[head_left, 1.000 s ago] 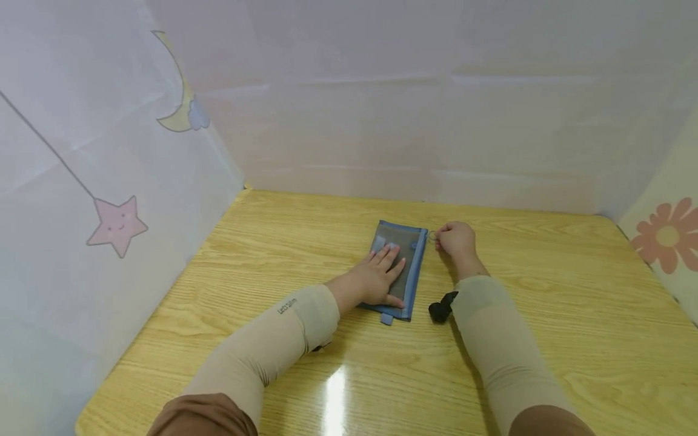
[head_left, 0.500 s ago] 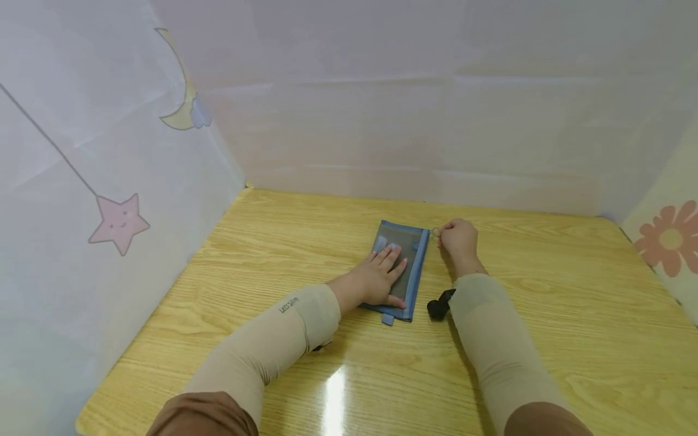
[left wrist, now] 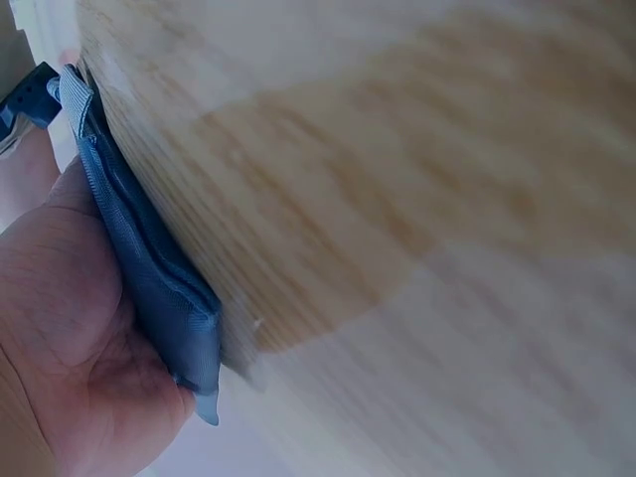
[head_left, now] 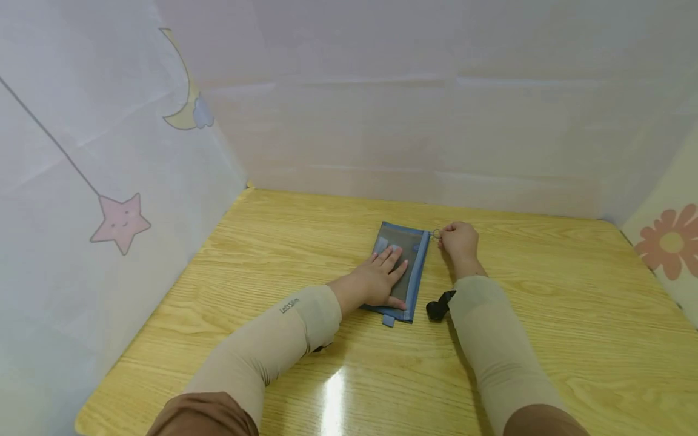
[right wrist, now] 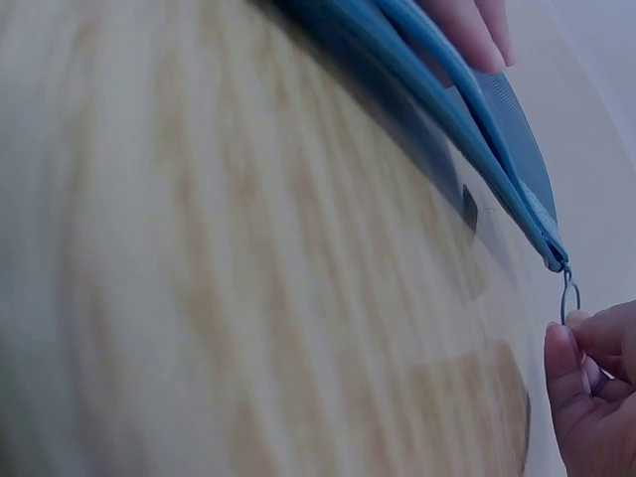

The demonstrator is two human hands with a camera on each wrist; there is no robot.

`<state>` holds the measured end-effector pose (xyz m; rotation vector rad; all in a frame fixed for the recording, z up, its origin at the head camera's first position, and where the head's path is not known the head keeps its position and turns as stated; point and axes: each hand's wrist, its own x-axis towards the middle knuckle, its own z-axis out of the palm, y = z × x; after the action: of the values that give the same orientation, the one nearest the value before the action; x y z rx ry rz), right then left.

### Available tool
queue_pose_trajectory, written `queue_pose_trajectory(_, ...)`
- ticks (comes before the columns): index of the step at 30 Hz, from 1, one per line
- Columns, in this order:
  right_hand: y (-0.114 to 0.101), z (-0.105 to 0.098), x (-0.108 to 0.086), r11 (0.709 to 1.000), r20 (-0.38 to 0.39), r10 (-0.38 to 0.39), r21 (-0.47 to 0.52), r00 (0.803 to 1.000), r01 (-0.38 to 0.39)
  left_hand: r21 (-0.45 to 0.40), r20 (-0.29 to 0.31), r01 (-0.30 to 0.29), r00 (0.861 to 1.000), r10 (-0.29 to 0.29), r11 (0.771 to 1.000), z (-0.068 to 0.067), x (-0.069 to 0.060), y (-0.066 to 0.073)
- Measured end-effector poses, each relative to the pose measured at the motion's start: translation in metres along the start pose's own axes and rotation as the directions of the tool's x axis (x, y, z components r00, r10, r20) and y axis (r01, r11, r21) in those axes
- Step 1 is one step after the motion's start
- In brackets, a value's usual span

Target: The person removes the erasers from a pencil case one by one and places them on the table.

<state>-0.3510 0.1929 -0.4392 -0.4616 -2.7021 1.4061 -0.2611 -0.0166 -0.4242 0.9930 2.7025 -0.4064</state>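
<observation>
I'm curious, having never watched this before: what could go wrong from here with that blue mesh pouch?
The thin, dark ring might slip free, since the right hand appears to pinch only its edge. The flat blue mesh pouch could skid on the glossy yellow wood-grain table if the left hand, spread over it, presses too lightly.

Got one blue-edged mesh zip pouch (head_left: 406,281), one thin pull ring (right wrist: 563,301), two bare hands (head_left: 376,283) (head_left: 459,242), two beige sleeves (head_left: 262,339) (head_left: 507,339), one yellow wood-grain worktop (head_left: 218,290), one pink star (head_left: 121,224), one yellow moon (head_left: 182,119), one orange flower (head_left: 672,242).
</observation>
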Motion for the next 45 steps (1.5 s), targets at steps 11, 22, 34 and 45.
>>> queue_pose_trajectory(11, 0.013, -0.008, 0.005, 0.999, 0.071, -0.037, -0.006, 0.997, 0.037, -0.013, -0.004, -0.012, 1.0, 0.012, 1.0, 0.0, -0.001, 0.0)
queue_pose_trajectory(22, 0.009, -0.011, 0.004, 0.998, 0.134, -0.003, -0.056, 0.991, 0.011, -0.01, 0.004, -0.007, 1.0, 0.007, 1.0, 0.0, -0.001, -0.001)
queue_pose_trajectory(34, 0.008, -0.014, 0.001, 0.997, 0.137, -0.009, -0.079, 0.991, 0.02, -0.018, 0.003, -0.022, 1.0, 0.022, 1.0, -0.001, 0.0, 0.0)
queue_pose_trajectory(45, 0.01, -0.016, 0.0, 0.987, 0.152, -0.061, -0.136, 0.987, 0.082, -0.042, 0.004, -0.021, 1.0, 0.021, 0.999, -0.001, 0.0, -0.002)
